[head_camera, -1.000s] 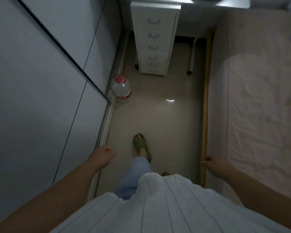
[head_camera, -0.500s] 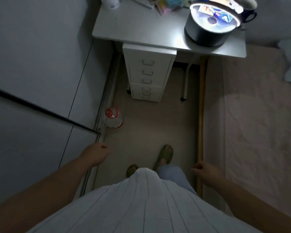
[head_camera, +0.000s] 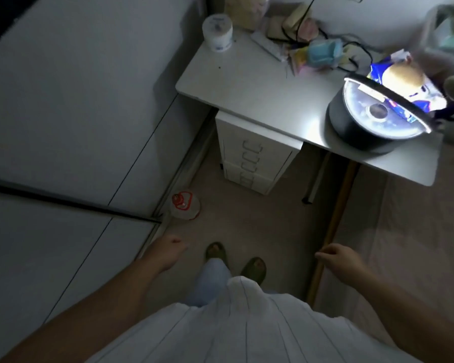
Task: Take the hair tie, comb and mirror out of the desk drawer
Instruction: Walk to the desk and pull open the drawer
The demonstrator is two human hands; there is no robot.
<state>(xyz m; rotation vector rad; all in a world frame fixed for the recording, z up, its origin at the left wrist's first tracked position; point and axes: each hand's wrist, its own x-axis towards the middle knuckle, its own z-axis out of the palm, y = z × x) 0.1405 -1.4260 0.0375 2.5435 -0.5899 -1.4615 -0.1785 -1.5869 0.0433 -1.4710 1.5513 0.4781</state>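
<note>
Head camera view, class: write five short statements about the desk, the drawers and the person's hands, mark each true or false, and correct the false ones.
1. All the drawers of the drawer unit under the desk are closed. True.
2. The left hand holds a comb. False: it is loosely curled and holds nothing.
3. A dark pot with a glass lid stands on the desk. True.
4. The right hand grips a drawer handle. False: it hangs free, well short of the drawers.
5. A water bottle stands on the floor, left of the drawers. True.
</note>
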